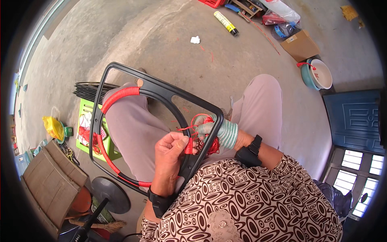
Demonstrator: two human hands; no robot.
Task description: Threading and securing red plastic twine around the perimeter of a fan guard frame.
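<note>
A black frame [161,84], squarish with rounded corners and a round ring inside, lies tilted across my lap. Red cord wrapping [121,97] covers parts of the ring, at its upper left, lower left and near side. My bare left hand [172,150] pinches the ring at the near right wrap, thumb pressed on the red turns. My right hand [219,131], in a pale green striped glove, is closed around red cord [210,146] beside the frame's right edge. Part of the cord bundle hangs below that hand; its fingertips are partly hidden by the frame.
At left stand a green plastic stool [85,107] holding more red cord, a stack of black frames [89,90] and a black round base [111,195]. A yellow can [225,23], a cardboard box [300,45] and basins [321,74] lie beyond my knees.
</note>
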